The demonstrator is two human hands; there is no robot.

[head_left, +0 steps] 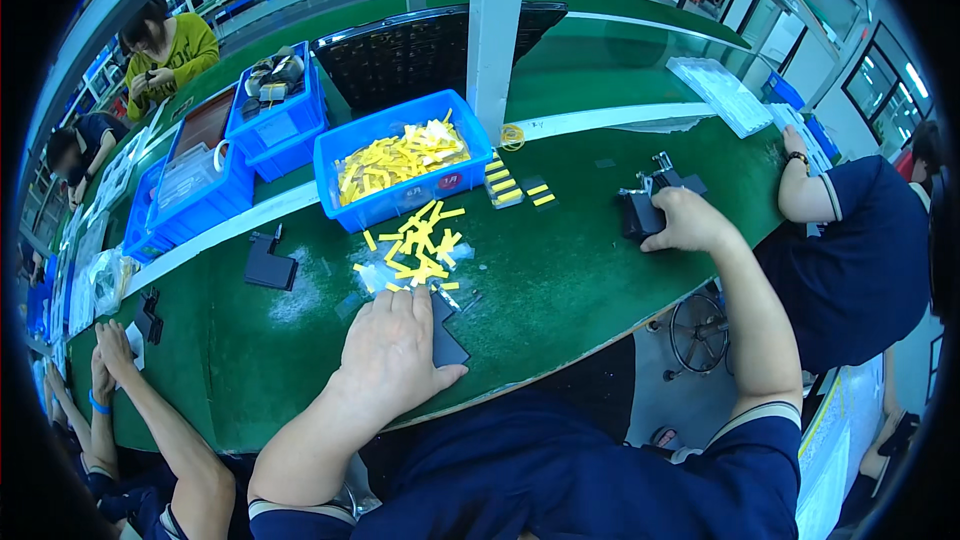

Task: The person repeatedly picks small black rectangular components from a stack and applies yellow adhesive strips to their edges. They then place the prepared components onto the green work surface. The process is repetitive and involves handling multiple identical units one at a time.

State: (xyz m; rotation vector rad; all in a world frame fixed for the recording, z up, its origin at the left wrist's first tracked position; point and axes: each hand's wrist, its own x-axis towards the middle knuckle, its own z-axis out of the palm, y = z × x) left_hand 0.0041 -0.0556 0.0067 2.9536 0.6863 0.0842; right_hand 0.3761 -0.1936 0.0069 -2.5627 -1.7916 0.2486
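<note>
My left hand [395,355] lies over a dark grey angular part [451,344] near the front of the green bench, its fingers and thumb on either side of it. Small metal bits show at that part's upper end. Just beyond my fingertips is a loose pile of yellow strips [425,240]. Off to the right, my right hand [690,220] curls round a dark block-shaped part [637,215]. Next to this block is another dark piece [683,181] with metal fittings; whether the two are joined I cannot tell.
A blue bin [480,155] of yellow strips stands behind the pile, near a white post [493,40]. Another dark part [270,265] lies to the left. More blue bins [240,190] stand farther left. Co-workers sit at both sides; one person's hands [112,355] are at the left.
</note>
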